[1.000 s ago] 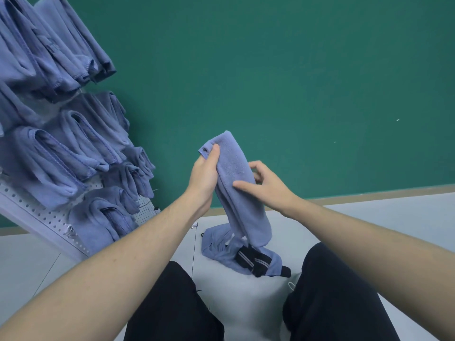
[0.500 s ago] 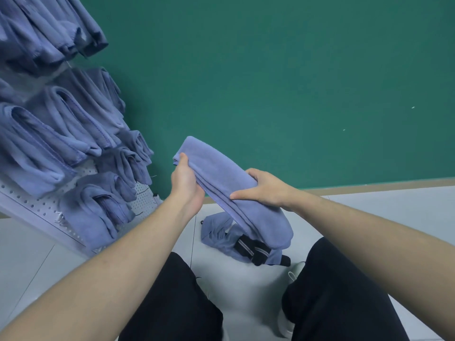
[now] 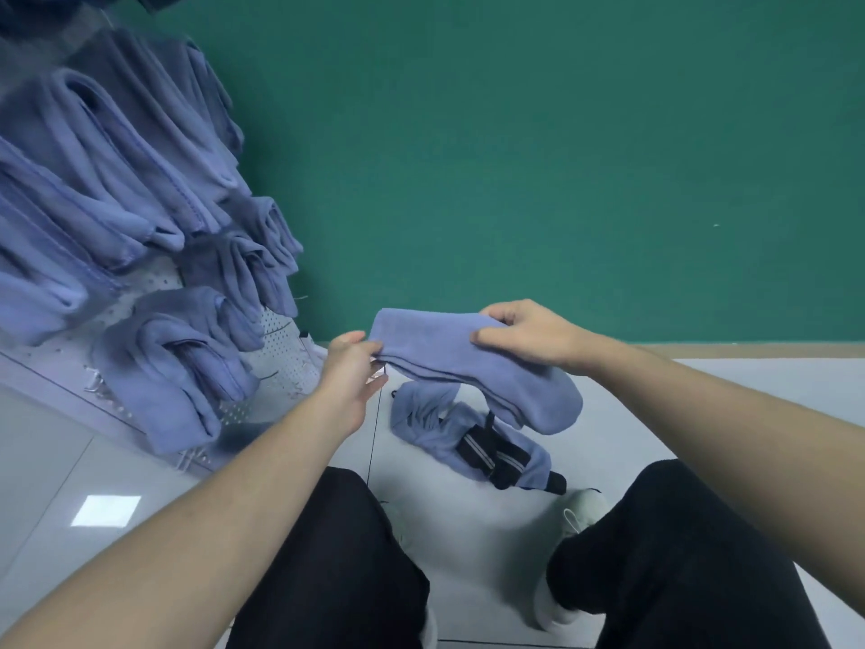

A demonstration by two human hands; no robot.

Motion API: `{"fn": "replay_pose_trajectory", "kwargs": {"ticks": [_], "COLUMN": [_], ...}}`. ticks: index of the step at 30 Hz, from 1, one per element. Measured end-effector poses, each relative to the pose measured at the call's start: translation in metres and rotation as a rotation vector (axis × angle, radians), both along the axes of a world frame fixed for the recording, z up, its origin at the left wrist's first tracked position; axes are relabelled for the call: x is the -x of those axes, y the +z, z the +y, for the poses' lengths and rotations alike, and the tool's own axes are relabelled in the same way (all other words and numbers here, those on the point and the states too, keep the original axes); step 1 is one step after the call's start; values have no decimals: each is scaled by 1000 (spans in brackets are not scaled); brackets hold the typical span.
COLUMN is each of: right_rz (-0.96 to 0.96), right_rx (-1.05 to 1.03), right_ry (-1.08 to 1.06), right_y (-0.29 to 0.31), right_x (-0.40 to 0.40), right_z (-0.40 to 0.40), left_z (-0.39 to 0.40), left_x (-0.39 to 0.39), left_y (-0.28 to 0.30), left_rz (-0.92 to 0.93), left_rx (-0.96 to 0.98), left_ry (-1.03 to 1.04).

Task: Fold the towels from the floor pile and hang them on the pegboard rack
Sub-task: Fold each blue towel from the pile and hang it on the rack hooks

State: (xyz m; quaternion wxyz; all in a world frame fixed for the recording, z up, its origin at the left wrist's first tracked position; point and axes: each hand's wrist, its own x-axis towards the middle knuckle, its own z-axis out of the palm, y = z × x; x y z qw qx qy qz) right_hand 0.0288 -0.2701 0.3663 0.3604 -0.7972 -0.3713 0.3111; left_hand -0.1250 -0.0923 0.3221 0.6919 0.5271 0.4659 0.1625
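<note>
- Between both hands, the folded towel (image 3: pixel 472 363) is lying left to right, its far-right end drooping.
- Left hand (image 3: pixel 348 367) is pinching the left end, nearer the pegboard rack (image 3: pixel 276 330); right hand (image 3: pixel 529 332) is gripping mid-length, fingers partly hidden.

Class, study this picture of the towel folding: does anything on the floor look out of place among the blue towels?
Yes. The towel on the floor has black straps with pale stripes lying across it, unlike the plain hung towels on the pegboard rack. What the straps belong to cannot be told.
</note>
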Motion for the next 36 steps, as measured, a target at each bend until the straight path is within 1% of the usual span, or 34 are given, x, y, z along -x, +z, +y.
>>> {"fn": "replay_pose_trajectory", "kwargs": {"ticks": [1,2,4,6,7,9,11,13,16,18,20,22,23,24,27,32,34,36], "right_rz": [-14,-28,-50,-63,-63,-57,-64,-62,-10,35,55,19,2,-7,-27,-2,34,70], "right_rx": [25,51,93,111,114,110,93,77,27,-22,-47,-44,-48,-59,-114,-67,-65,-75], "right_ry": [30,65,139,205,237,293,337,360,368,344,331,346,351,342,308,404,440,457], "right_y": [-2,-4,-8,-11,-14,-20,-28,-39,-56,-69,-82,-91,-95,-97,-103,-121,-127,-132], "right_x": [-3,-5,-9,-9,-10,-9,-11,-14,-18,-20,-21,-22,-22,-21,-17,-1,6,14], "right_z": [5,10,22,36,44,60,76,91,114,131,148,167,177,188,219,258,270,284], "left_z": [1,1,-4,-4,-2,5,12,23,43,56,70,85,92,100,118,135,139,143], "left_x": [1,1,1,-2,-3,-7,-9,-8,1,9,15,19,19,20,20,35,43,53], "left_y": [-3,-4,1,2,1,-1,-4,-13,-36,-50,-62,-71,-75,-78,-84,-98,-102,-105], "left_rz": [50,62,-25,-103,-97,-40,48,122,137,99,30,-64,-73,-53,168,401,478,495], "left_rx": [-130,-254,-422,-523,-567,-602,-593,-629,-640,-548,-404,-284,-264,-276,-426,-676,-746,-753], "left_ry": [-16,-47,-201,-409,-500,-612,-647,-636,-527,-416,-299,-190,-166,-158,-195,-288,-266,-195]}}
